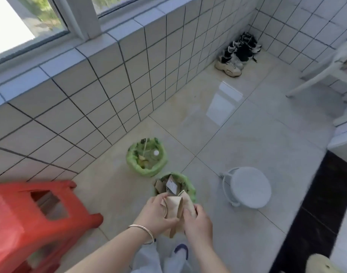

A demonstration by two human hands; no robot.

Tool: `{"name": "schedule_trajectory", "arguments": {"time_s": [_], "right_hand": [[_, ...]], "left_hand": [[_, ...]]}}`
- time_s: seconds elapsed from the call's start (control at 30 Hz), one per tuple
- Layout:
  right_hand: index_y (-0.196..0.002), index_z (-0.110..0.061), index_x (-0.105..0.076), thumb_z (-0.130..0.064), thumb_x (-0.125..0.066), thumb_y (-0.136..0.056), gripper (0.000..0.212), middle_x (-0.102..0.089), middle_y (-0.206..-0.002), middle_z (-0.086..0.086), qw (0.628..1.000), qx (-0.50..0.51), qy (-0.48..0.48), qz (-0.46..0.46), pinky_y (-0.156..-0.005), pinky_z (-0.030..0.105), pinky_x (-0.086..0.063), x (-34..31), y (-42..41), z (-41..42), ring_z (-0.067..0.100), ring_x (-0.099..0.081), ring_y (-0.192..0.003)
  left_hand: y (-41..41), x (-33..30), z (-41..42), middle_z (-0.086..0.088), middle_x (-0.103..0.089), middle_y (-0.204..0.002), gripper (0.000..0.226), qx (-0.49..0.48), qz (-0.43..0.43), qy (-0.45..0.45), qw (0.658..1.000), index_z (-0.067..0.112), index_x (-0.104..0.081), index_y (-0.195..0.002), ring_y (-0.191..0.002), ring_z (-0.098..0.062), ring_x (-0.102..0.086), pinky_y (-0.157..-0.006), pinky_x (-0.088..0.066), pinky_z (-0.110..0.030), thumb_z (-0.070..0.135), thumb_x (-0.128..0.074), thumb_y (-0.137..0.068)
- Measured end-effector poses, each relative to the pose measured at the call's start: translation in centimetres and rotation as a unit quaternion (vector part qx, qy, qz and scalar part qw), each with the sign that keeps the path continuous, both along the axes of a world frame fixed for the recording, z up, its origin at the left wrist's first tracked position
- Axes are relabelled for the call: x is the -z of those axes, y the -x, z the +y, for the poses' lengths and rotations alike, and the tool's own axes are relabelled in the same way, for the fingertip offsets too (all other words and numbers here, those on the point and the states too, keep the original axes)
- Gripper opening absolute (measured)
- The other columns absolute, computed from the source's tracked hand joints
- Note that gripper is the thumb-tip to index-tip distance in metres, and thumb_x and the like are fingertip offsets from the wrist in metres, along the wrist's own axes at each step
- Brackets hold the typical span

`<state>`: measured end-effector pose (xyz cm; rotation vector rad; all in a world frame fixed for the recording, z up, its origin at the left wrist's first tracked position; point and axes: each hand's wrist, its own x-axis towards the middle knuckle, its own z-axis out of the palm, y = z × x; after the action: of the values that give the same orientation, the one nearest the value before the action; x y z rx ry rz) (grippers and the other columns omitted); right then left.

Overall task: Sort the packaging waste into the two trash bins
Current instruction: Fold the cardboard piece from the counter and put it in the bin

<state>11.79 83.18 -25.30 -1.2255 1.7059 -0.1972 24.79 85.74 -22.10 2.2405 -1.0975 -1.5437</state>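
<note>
Over the nearer of two green-lined trash bins, a folded brown paper bag point(175, 210) is held between both hands, low in the view and just short of the bin's opening. The left hand point(156, 214) is curled around the bag's left edge, with the thumb laid across the front, and a thin bangle point(144, 231) is worn at that wrist. The right hand point(197, 221) is closed on the bag's right side, its fingers wrapped over the paper; exactly how the fingertips lie behind the bag cannot be told. The bag appears creased and partly flattened, and what looks like a cord handle loops out at its left. It is judged to be light, soft and easily crushed, with little stiffness except along the folds, so a grip at the two side edges, as is seen now, should be enough; the surface is matte paper and is unlikely to slip. The nearer bin point(189, 187) already holds brown card and a white printed label, which suggests that paper waste is gathered there. The farther bin point(144, 171), touching or almost touching the first, holds what seems to be a clear bottle with a white cap among other scraps. A red plastic stool point(30, 217) stands to the left, a small white round stool point(249, 187) to the right, and shoes point(237, 54) are piled in the far corner.
</note>
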Motion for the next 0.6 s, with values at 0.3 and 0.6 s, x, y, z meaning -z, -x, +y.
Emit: {"name": "schedule_trajectory", "arguments": {"time_s": [0.3, 0.6], "right_hand": [[-0.104, -0.003, -0.061, -0.013, -0.054, -0.087, 0.021, -0.053, -0.106, 0.014, 0.995, -0.054, 0.008, 0.089, -0.084, 0.032, -0.038, 20.4, -1.0, -6.1, 0.032, -0.051, -0.103], [-0.101, 0.002, -0.053, -0.017, -0.051, -0.09, 0.022, -0.045, -0.106, 0.015, 0.982, -0.094, 0.022, 0.16, -0.087, 0.039, -0.04, 38.5, -0.6, -8.9, 0.035, -0.047, -0.103]], "left_hand": [[-1.5, 21.5, -3.7, -0.001, -0.033, -0.143, 0.082, -0.043, -0.027, -0.053, 0.997, 0.024, -0.026, -0.144, -0.131, -0.013, -0.037, -0.105, -0.027, -0.017, 0.035, -0.069, -0.076], [-0.5, 40.2, -5.0, -0.001, -0.035, -0.139, 0.081, -0.145, -0.027, -0.067, 0.987, 0.025, -0.029, -0.142, -0.122, -0.015, -0.044, -0.096, -0.032, -0.017, 0.033, -0.071, -0.073]]}}
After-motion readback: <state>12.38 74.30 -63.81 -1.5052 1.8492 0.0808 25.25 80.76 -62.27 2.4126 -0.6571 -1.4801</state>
